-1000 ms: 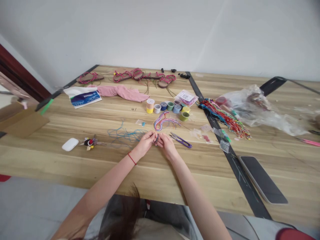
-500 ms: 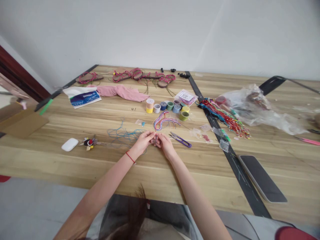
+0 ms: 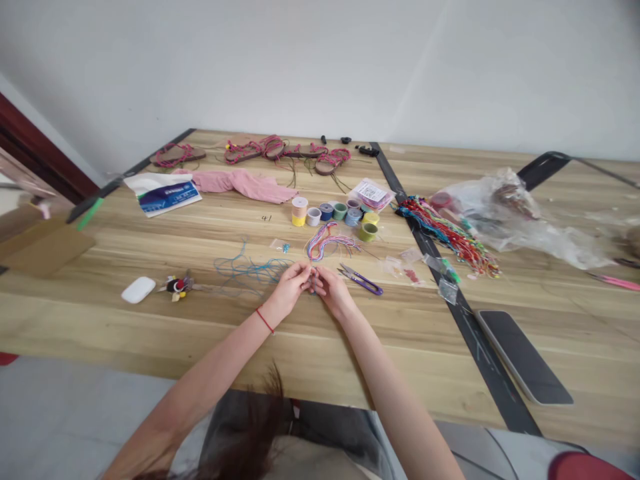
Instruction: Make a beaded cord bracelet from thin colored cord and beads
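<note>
My left hand (image 3: 294, 283) and my right hand (image 3: 332, 288) meet over the middle of the table, thumbs and forefingers pinched close together. Between the fingertips is thin thread, mostly covered by the fingers; a bit of blue-grey shows under them. Just beyond, a looped bundle of pink, white and purple threads (image 3: 320, 244) lies with its near end by the fingertips. Loose blue cord (image 3: 250, 268) spreads out left of my left hand. Purple-handled thread snips (image 3: 363, 279) rest to the right of my right hand, blades pointing towards it.
Several thread spools (image 3: 340, 212) stand behind the bundle. Small bead bags (image 3: 393, 267) lie to the right, near a multicoloured cord pile (image 3: 450, 233) and a phone (image 3: 525, 357). At left are a white case (image 3: 139, 290), a small figure (image 3: 177, 285) and a tissue pack (image 3: 167, 197).
My hands have shifted slightly, with the right fingers a little more spread and the left wrist lower. Both stay pinched together at the same spot; the things on the table have not moved.
</note>
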Action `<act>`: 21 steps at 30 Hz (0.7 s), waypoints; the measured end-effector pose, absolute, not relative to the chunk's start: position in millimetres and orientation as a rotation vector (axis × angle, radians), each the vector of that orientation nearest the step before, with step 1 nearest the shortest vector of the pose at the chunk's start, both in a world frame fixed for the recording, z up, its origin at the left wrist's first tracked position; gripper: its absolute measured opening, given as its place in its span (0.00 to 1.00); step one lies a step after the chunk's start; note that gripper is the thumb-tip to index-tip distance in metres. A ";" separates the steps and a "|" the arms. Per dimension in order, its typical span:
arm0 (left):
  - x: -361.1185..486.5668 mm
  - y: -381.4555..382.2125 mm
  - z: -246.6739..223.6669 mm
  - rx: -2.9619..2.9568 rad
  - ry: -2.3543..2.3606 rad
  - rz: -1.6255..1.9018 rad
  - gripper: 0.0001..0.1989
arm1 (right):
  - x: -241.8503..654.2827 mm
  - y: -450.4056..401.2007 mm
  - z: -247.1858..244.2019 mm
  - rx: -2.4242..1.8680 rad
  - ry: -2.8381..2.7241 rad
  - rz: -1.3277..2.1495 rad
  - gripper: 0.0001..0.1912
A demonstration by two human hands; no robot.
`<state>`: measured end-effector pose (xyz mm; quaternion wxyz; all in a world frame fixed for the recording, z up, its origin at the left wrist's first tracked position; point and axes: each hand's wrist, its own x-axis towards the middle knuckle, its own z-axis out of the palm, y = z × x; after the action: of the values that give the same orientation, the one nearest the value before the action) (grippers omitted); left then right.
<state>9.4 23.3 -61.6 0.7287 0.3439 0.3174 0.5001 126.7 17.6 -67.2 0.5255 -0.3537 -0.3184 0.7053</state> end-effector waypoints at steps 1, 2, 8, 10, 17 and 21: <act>10.1 22.5 -61.7 0.743 0.702 1.102 0.12 | 127.1 17.5 -66.7 -0.842 -0.756 1.699 0.15; 10.5 21.8 -61.9 0.726 0.707 1.102 0.11 | 127.2 17.3 -66.2 -0.837 -0.751 1.711 0.15; 11.4 20.3 -63.5 0.679 0.709 1.119 0.15 | 125.4 16.6 -66.1 -0.812 -0.699 1.758 0.14; 11.3 20.7 -64.1 0.693 0.717 1.116 0.15 | 124.7 17.1 -67.3 -0.818 -0.685 1.771 0.14; 9.8 24.3 -66.6 0.737 0.771 1.129 0.12 | 124.2 18.9 -70.3 -0.833 -0.670 1.789 0.14; 10.2 22.7 -63.4 0.775 0.807 1.157 0.13 | 123.8 17.9 -69.6 -0.836 -0.673 1.794 0.14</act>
<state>10.2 22.7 -63.4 0.6932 0.3472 0.3615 0.5180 123.8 17.9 -69.6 0.5016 -0.3460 -0.2786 0.7423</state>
